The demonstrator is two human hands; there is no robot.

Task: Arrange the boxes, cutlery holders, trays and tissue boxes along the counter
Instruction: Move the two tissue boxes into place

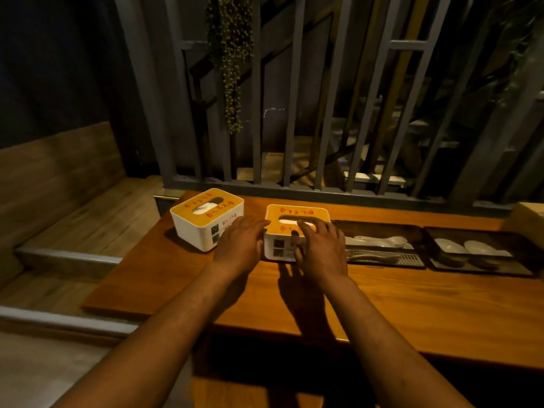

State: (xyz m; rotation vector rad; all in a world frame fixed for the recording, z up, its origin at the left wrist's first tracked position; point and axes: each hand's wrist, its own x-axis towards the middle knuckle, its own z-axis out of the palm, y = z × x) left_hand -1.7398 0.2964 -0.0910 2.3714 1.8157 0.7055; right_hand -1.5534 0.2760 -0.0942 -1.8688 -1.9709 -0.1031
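Two white tissue boxes with orange lids and red writing stand on the wooden counter (412,304). The left tissue box (203,219) sits turned at an angle near the counter's left end, untouched. My left hand (240,245) presses against the left side of the right tissue box (294,214). My right hand (321,248) lies over that box's near right corner, fingers spread on the lid and front. To its right a dark cutlery tray (382,228) holds white spoons, and a second dark tray (477,235) holds white spoons or small dishes.
A grey metal railing (294,113) runs along the counter's far edge, with a hanging plant (231,69) behind it. A wooden bench and step (88,225) lie lower on the left. The counter's near edge drops into shadow.
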